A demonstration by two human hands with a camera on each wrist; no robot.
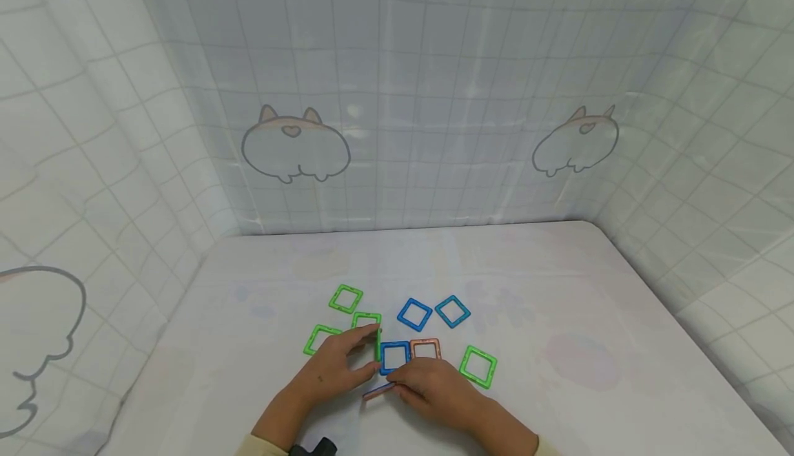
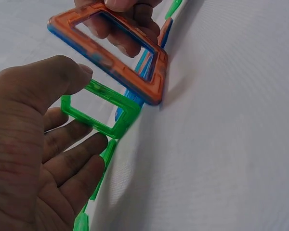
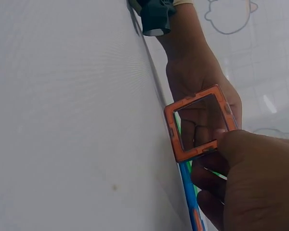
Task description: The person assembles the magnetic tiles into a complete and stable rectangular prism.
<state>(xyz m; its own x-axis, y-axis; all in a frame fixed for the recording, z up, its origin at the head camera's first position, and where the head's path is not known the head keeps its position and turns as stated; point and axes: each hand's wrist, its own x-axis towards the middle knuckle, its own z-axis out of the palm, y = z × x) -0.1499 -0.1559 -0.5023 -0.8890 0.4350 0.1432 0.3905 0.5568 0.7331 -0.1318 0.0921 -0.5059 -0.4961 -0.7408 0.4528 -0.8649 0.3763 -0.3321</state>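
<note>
My left hand holds a green square magnetic tile on edge, thumb at one side and fingertips at the other. This tile stands next to a flat blue square tile, at its left side. My right hand pinches an orange square magnetic tile by one side, tilted up in front of the blue tile. A blue layer shows along the back of the orange tile in the left wrist view. Another orange tile lies flat against the blue one's right side, partly covered by my right hand.
Green tiles lie flat beyond and beside the left hand, one partly under it. Two blue tiles lie farther back. A green tile lies right of the right hand. Patterned curtain-like walls enclose the white table.
</note>
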